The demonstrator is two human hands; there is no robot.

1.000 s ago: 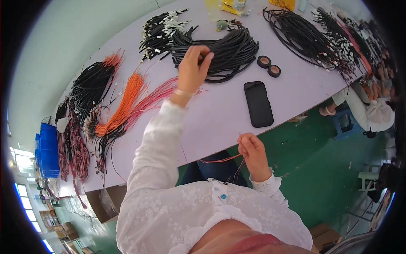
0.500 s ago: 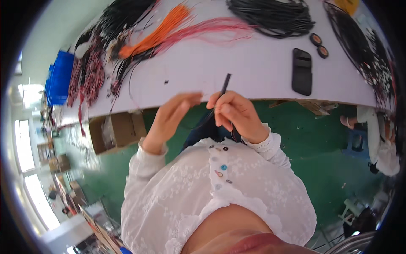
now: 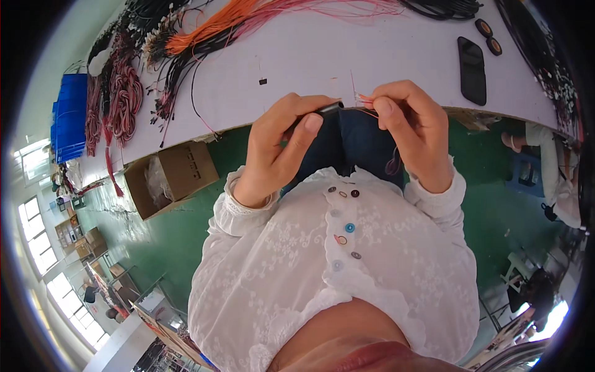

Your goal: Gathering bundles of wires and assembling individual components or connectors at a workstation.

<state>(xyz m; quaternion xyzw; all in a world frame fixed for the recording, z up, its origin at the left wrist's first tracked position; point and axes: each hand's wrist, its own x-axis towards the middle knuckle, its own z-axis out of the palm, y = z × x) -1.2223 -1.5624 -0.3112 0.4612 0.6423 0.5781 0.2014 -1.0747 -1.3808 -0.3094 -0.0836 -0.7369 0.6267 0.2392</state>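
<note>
At the table's near edge, my left hand (image 3: 276,136) is closed around a short black tube (image 3: 331,108), its open end pointing right. Facing it, my right hand (image 3: 421,127) pinches thin red wires (image 3: 364,99) with pale ends between thumb and fingers. A small gap lies between the wire ends and the tube's mouth. Below my right hand hangs a dark loop of thin wire (image 3: 393,162). Farther forward on the table rests a small black piece (image 3: 263,82).
Bundles of orange wires (image 3: 207,34) and red-and-black cables (image 3: 124,93) cover the table's left side. A dark phone-like case (image 3: 472,71) and two small black rolls (image 3: 488,37) lie at right. Below the table's edge stands an open cardboard box (image 3: 180,173); blue bins (image 3: 69,118) are far left.
The black tube has passed from my right hand to my left, and now lies nearly level. My right hand has moved right and holds red wires. The view has shifted.
</note>
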